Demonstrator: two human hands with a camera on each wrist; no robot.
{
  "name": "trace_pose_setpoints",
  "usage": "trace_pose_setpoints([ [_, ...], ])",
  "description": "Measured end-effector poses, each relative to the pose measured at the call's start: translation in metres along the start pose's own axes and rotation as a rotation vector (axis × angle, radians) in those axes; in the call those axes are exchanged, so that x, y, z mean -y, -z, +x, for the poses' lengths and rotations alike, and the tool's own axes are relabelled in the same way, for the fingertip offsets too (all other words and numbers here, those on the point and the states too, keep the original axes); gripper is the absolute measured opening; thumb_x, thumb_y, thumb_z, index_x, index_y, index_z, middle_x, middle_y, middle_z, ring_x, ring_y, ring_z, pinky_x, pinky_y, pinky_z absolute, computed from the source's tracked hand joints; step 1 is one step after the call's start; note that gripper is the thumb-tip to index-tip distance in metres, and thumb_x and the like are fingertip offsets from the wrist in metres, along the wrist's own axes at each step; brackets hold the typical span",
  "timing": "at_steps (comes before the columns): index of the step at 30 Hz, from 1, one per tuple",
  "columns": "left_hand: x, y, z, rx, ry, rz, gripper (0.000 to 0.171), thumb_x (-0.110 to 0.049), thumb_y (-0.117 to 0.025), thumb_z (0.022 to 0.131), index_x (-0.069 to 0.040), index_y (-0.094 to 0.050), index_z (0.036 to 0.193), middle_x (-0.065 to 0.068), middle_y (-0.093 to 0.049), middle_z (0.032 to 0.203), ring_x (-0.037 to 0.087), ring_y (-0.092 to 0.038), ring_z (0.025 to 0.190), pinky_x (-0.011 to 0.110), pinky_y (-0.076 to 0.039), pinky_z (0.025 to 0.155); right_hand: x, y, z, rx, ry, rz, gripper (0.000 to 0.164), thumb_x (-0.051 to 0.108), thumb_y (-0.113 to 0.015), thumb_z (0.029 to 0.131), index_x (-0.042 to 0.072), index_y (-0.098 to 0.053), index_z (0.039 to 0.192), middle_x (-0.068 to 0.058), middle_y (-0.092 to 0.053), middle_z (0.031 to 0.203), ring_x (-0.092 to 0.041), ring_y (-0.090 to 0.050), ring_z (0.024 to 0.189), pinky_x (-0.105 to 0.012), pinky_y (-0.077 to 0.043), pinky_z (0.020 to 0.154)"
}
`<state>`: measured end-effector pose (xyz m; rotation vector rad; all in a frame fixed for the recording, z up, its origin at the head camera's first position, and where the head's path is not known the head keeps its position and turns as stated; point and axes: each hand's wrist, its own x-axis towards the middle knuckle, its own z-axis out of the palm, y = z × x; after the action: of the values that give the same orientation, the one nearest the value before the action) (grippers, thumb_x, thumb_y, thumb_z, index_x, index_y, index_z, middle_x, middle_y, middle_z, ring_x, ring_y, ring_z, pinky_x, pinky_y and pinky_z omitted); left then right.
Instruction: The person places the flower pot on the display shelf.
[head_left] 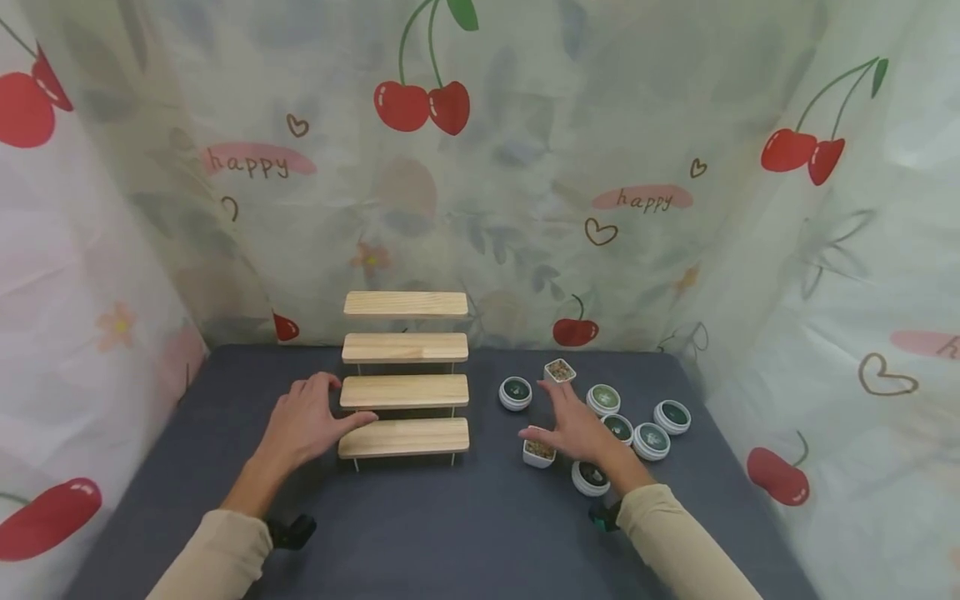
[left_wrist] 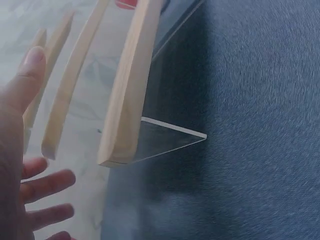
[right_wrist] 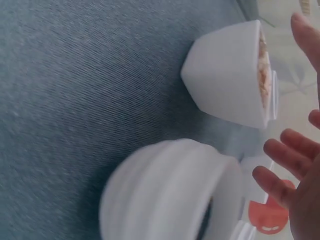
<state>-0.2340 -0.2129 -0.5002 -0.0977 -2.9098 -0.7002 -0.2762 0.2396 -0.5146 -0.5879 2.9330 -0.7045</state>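
Observation:
A tiered stand of several pale wooden shelves (head_left: 405, 437) on clear side supports (left_wrist: 172, 137) is left of centre. My left hand (head_left: 307, 425) is at its left end, thumb and fingers spread, the thumb overlapping the lowest shelf in the head view. Over the group of small pots at right hovers my right hand (head_left: 577, 425), fingers extended and nothing in its grasp. Its thumb is by a white square pot (head_left: 538, 452) with grainy brownish filling; its fingertips overlap a similar farther square pot (head_left: 559, 372). A ribbed white round pot (right_wrist: 155, 195) shows near the right wrist.
Round white pots with green tops lie around the right hand: one left of it (head_left: 515, 393), one behind (head_left: 603, 399), one in front (head_left: 591, 478), several to its right (head_left: 651, 442). Cherry-printed cloth walls (head_left: 510, 167) enclose the dark table (head_left: 435, 533).

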Motion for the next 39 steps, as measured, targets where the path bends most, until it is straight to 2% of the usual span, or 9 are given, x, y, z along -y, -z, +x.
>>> trace_pose_setpoints([
  [2,0.001,-0.001,-0.002,0.026,0.035,-0.022,0.097,-0.086,-0.061,0.077,-0.006,-0.054,0.13,0.017,-0.065,0.117,0.032,-0.062,0.093,0.051,-0.048,0.079,-0.001,-0.003,0.0,0.017,-0.012,0.013,0.105,0.071,-0.072,0.081,0.012,-0.031,0.158,-0.017,-0.039,0.158,-0.036,-0.05,0.14,-0.055,-0.043,0.111],
  [5,0.005,-0.004,-0.006,0.078,0.088,-0.064,0.095,-0.087,-0.062,0.075,-0.008,-0.052,0.128,0.014,-0.065,0.106,0.022,-0.058,0.075,0.038,-0.045,0.066,-0.003,-0.007,-0.001,0.041,-0.022,0.021,0.107,0.071,-0.075,0.079,0.011,-0.033,0.157,-0.016,-0.043,0.157,-0.033,-0.048,0.143,-0.054,-0.042,0.113],
  [8,0.008,-0.008,-0.009,0.123,0.11,-0.116,0.094,-0.087,-0.063,0.074,-0.011,-0.051,0.128,0.015,-0.063,0.114,0.024,-0.059,0.085,0.039,-0.046,0.07,-0.005,-0.01,-0.003,0.053,-0.027,0.017,0.108,0.07,-0.077,0.077,0.009,-0.035,0.157,-0.015,-0.048,0.154,-0.033,-0.05,0.14,-0.053,-0.043,0.111],
  [12,0.012,-0.012,-0.013,0.141,0.121,-0.189,0.089,-0.081,-0.07,0.075,-0.011,-0.051,0.127,0.019,-0.06,0.132,0.035,-0.06,0.112,0.052,-0.049,0.088,-0.006,-0.011,-0.003,0.073,-0.021,0.028,0.108,0.066,-0.08,0.077,0.006,-0.037,0.156,-0.016,-0.051,0.152,-0.034,-0.052,0.138,-0.053,-0.044,0.11],
  [17,0.015,-0.016,-0.013,0.154,0.114,-0.253,0.084,-0.071,-0.078,0.075,-0.01,-0.055,0.128,0.018,-0.062,0.136,0.039,-0.059,0.124,0.056,-0.047,0.096,-0.004,-0.011,-0.001,0.097,-0.029,0.033,0.103,0.064,-0.08,0.078,0.006,-0.04,0.154,-0.015,-0.056,0.148,-0.032,-0.054,0.137,-0.052,-0.044,0.11],
  [25,0.019,-0.022,-0.014,0.181,0.101,-0.298,0.082,-0.066,-0.084,0.071,-0.012,-0.061,0.129,0.017,-0.064,0.137,0.039,-0.056,0.13,0.058,-0.044,0.103,0.001,-0.01,-0.003,0.134,-0.028,-0.007,0.098,0.063,-0.084,0.073,0.006,-0.052,0.145,-0.01,-0.062,0.138,-0.028,-0.059,0.129,-0.05,-0.045,0.109],
  [31,0.022,-0.025,-0.015,0.181,0.076,-0.345,0.071,-0.057,-0.089,0.07,-0.014,-0.067,0.122,0.016,-0.064,0.136,0.039,-0.056,0.13,0.058,-0.044,0.104,0.0,-0.007,-0.005,0.176,-0.031,-0.027,0.09,0.056,-0.089,0.069,0.007,-0.059,0.138,-0.008,-0.066,0.129,-0.024,-0.061,0.118,-0.049,-0.047,0.104],
  [39,0.025,-0.026,-0.015,0.212,0.104,-0.358,0.071,-0.055,-0.089,0.071,-0.014,-0.067,0.125,0.016,-0.066,0.134,0.039,-0.057,0.13,0.057,-0.045,0.103,-0.004,-0.004,-0.007,0.23,-0.027,-0.017,0.077,0.045,-0.091,0.07,0.009,-0.062,0.131,-0.003,-0.068,0.114,-0.017,-0.061,0.102,-0.043,-0.049,0.093],
])
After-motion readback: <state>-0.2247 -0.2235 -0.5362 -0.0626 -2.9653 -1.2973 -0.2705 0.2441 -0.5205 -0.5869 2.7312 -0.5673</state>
